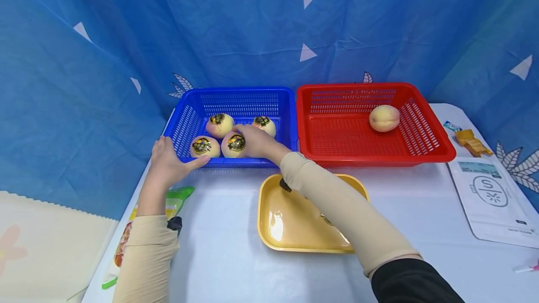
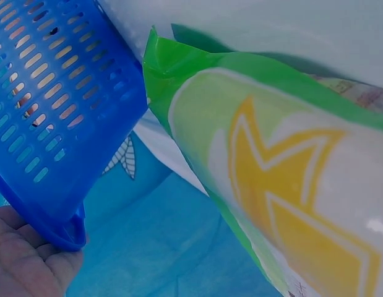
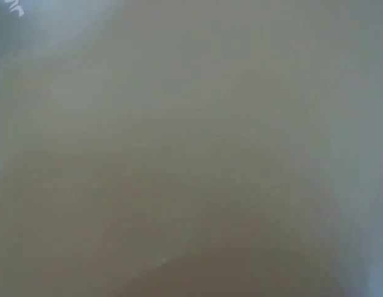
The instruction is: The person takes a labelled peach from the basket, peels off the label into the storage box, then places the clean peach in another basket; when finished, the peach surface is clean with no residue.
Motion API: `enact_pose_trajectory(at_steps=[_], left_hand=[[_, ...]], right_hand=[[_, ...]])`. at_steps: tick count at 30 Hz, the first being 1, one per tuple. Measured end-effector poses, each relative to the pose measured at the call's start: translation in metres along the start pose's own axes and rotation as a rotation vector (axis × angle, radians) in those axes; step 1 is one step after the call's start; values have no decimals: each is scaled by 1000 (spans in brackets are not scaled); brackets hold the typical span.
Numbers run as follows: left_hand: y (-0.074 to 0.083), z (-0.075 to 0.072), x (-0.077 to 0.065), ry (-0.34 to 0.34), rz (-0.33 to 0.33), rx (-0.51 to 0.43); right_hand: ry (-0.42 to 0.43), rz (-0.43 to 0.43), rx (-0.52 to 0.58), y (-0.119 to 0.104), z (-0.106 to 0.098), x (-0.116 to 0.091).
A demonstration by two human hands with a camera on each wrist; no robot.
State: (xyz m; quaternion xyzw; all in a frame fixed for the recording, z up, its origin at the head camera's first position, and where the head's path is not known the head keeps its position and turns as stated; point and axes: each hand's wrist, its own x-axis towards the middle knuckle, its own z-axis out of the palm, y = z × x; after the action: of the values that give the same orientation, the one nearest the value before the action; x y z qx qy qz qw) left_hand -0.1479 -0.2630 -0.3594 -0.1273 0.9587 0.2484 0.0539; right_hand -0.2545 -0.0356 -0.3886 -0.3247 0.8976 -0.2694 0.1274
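Altogether, four peaches (image 1: 220, 126) share one blue basket (image 1: 240, 90).

Shows in the right wrist view a blurred grey-beige surface (image 3: 197, 124), too indistinct to name, browner toward the bottom, bluish at the right edge, with a small white mark (image 3: 16, 7) in the top left corner.
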Motion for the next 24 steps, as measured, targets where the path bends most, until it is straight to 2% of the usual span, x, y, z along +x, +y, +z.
enact_pose_trajectory(at_steps=[3,15,24], left_hand=[[1,0,0,0,3,4],[3,-2,-2,-14,-12,8],[5,-3,-2,-30,-23,1]], right_hand=[[40,-15,6,1,-1,-2],[191,-70,169,-8,-14,-18],[255,-94,269,-9,-23,-33]])
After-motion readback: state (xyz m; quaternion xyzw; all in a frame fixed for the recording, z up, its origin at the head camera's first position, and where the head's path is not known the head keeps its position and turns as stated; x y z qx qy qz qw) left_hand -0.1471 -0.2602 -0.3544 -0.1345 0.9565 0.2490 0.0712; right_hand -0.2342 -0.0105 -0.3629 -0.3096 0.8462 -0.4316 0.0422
